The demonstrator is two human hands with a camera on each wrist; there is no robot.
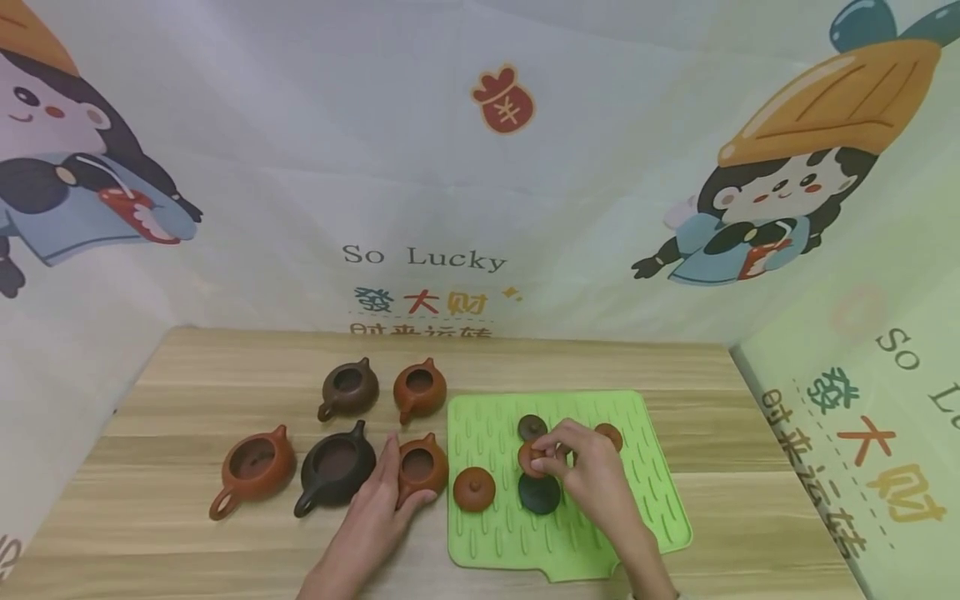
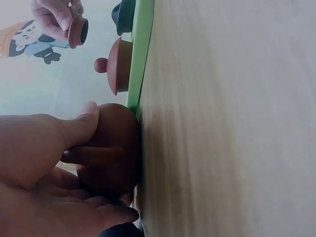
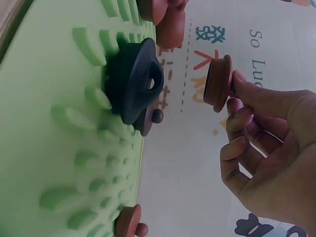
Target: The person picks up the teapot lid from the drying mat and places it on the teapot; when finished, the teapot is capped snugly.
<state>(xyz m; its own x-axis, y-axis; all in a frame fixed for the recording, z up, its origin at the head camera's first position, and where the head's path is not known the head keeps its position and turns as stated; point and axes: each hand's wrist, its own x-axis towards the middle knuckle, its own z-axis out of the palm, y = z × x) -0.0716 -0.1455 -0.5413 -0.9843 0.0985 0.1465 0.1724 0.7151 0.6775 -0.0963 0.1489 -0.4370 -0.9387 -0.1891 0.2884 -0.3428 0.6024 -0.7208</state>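
My left hand [image 1: 372,510] holds a small reddish-brown teapot [image 1: 422,468], thumb on one side and fingers on the other; its handle points back toward the palm in the left wrist view. The pot stands lidless on the table beside the green mat [image 1: 498,546]. Above that mat, my right hand [image 1: 596,473] pinches a small reddish teapot lid [image 3: 217,84] by its knob, raised clear of the surface. Below it lies a black lid [image 1: 539,497]. A dark brown lid [image 1: 532,427], a larger reddish lid [image 1: 474,490] and another small reddish lid [image 1: 611,435] also rest on the mat.
Left of the mat stand more lidless teapots: a black one [image 1: 339,467], a large reddish one [image 1: 261,464], a dark brown one [image 1: 358,396] and an orange-brown one [image 1: 420,400]. A printed cloth [image 1: 420,183] hangs behind the wooden table [image 1: 150,533].
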